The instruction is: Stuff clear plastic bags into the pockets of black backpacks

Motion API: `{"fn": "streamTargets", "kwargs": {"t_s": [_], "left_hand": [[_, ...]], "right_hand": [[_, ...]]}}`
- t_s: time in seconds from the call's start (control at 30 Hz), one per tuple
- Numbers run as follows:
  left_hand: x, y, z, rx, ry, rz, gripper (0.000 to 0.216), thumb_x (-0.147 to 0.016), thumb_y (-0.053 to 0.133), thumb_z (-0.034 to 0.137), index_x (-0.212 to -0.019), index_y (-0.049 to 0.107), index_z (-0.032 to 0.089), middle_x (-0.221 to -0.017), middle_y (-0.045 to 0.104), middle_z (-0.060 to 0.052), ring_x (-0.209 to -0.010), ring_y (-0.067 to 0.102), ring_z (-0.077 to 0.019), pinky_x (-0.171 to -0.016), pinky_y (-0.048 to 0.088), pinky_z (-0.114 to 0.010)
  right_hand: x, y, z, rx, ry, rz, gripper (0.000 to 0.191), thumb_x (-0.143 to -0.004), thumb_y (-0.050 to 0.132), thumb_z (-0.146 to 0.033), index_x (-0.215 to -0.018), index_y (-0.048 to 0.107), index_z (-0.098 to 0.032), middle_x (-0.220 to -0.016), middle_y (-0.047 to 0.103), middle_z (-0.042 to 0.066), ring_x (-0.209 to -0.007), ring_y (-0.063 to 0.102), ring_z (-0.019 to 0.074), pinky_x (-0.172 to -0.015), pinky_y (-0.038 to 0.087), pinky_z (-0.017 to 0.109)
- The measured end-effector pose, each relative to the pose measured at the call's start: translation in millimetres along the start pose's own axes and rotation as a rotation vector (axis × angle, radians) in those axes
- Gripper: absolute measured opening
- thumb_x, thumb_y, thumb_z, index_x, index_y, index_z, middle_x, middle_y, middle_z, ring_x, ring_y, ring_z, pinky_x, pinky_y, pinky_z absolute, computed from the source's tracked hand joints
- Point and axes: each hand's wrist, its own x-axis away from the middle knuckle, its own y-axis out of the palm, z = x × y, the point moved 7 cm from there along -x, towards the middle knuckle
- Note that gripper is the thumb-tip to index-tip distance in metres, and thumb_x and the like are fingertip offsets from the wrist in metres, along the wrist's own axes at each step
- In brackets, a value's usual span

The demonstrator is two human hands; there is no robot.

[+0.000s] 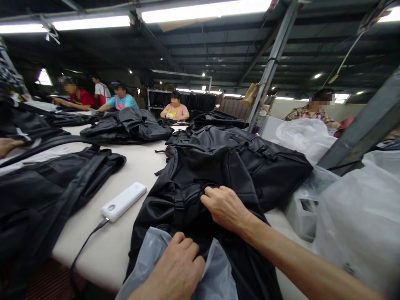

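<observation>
A black leather-like backpack (200, 175) lies on the table in front of me, its lower end inside a clear plastic bag (150, 258). My right hand (223, 206) rests on the backpack's middle, fingers curled and pinching its black material. My left hand (175, 271) is low in the view, fingers closed on the plastic bag's edge at the backpack's near end.
A white power bank (123, 201) with a dark cable lies left of the backpack on the beige table (103, 250). More black bags (46, 187) are piled left and behind. Clear plastic bags (359, 216) heap at the right by a metal post (271, 62). Several people sit at the far end.
</observation>
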Motion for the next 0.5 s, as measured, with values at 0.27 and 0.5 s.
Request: {"fn": "streamTargets", "kwargs": {"t_s": [0.27,0.5], "left_hand": [[7.9,-27.7,-8.0,0.125,0.028,0.057,0.008,-0.083,0.058,0.011,-0.086,0.062,0.018,-0.104,0.065,-0.005,-0.099,0.061,-0.0232,-0.092,0.045,-0.041],[-2.2,-123.2,-33.5,0.493,0.129,0.633,0.020,-0.079,0.060,-0.001,-0.081,0.059,0.019,-0.113,0.064,0.000,-0.108,0.057,-0.0161,-0.094,0.045,-0.029]], "right_hand": [[-4.9,1.8,10.3,-0.074,0.122,-0.099,0.024,-0.085,0.045,-0.004,-0.094,0.063,-0.017,-0.097,0.066,0.008,-0.084,0.067,0.0218,-0.060,0.038,0.031],[-6.5,20.2,12.7,-0.156,0.101,-0.164,0.020,-0.092,0.048,-0.016,-0.101,0.066,-0.018,-0.104,0.069,0.008,-0.089,0.068,0.0230,-0.063,0.042,0.029]]}}
